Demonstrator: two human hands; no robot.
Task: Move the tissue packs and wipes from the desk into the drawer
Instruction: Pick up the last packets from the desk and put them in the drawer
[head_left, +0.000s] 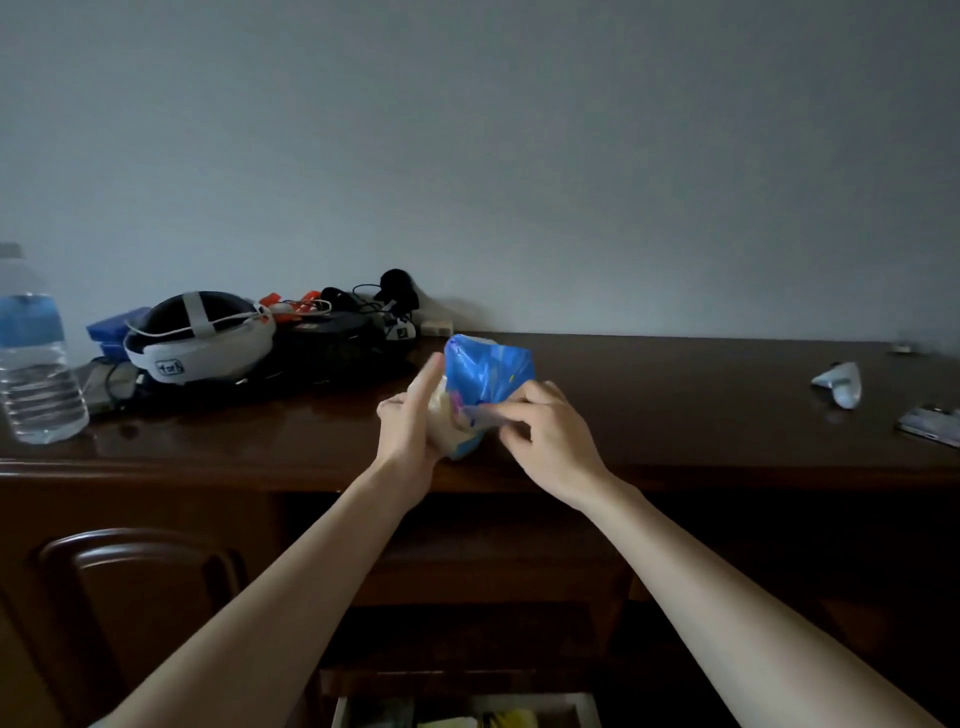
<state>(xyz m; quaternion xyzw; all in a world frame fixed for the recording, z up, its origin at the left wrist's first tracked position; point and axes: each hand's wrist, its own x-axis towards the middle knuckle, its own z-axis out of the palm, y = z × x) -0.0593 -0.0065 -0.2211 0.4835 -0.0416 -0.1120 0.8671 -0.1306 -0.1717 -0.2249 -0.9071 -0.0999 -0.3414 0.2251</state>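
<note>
A blue plastic tissue pack (485, 376) stands on end near the front edge of the dark wooden desk (675, 415), its pale lower part between my hands. My left hand (413, 421) holds its left side, forefinger pointing up along it. My right hand (540, 421) pinches the pack's lower right edge with curled fingers. An open drawer (467, 712) shows at the bottom edge of the view, with yellowish items inside. A small white crumpled pack or wipe (841, 384) lies at the desk's right.
A water bottle (31, 353) stands at the far left. A white and black headset (200, 338), blue boxes (117, 325) and tangled cables (363, 306) crowd the back left. A phone (932, 426) lies at the right edge. A chair back (135, 587) stands lower left.
</note>
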